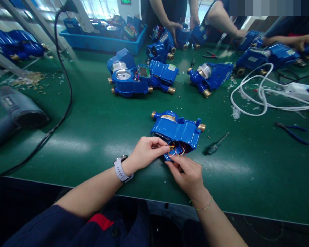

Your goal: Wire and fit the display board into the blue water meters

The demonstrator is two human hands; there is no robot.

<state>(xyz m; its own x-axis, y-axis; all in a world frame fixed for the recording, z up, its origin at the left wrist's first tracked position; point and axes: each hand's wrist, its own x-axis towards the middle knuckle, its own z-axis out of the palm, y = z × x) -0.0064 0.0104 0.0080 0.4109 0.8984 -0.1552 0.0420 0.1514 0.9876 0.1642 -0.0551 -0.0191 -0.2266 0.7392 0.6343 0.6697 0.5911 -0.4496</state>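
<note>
A blue water meter with brass threaded ends lies on the green table in front of me. Its near side is open, and thin red, yellow and white wires show inside. From the left, my left hand pinches at the wires, thumb and forefinger together. My right hand is closed at the near edge of the opening, its fingertips by a white wire and a small blue part. What exactly sits between the right fingertips is hidden. A screwdriver lies just right of the meter.
A heat gun and black cable lie left. More meters stand farther back, near a blue crate. Pliers and a white cord are right. Co-workers' hands handle meters across the table.
</note>
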